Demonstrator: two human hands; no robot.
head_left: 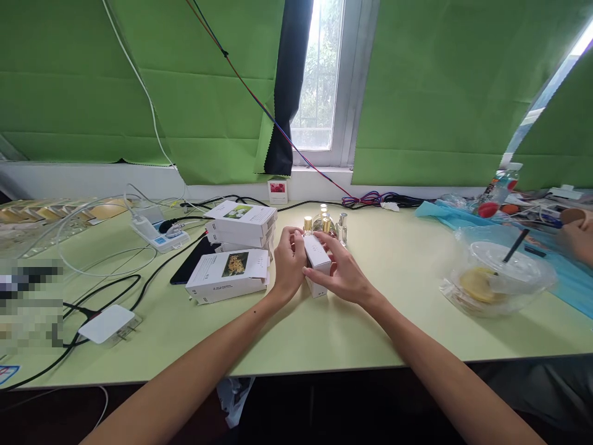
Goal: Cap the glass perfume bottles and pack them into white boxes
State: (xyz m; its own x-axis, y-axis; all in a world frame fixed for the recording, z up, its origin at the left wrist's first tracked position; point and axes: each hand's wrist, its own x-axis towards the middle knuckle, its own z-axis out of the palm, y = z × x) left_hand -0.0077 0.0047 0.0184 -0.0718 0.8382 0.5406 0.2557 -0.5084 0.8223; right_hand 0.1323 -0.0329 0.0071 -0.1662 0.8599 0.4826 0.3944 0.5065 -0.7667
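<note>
Both my hands hold a small white box (317, 261) upright on the pale green table (380, 321). My left hand (288, 262) grips its left side with curled fingers. My right hand (341, 269) wraps over its right side and top. Just behind the box stand several small glass perfume bottles (325, 225) with gold caps. To the left lies a white box with a yellow flower picture (229, 274), and behind it a stack of similar white boxes (241, 224).
A white power strip (157, 235), cables and a white adapter (106, 323) lie at the left. A black phone (191, 262) lies beside the boxes. A bagged plastic cup (498, 279) sits at the right on blue sheeting. Another person's hand (579, 238) shows at the far right.
</note>
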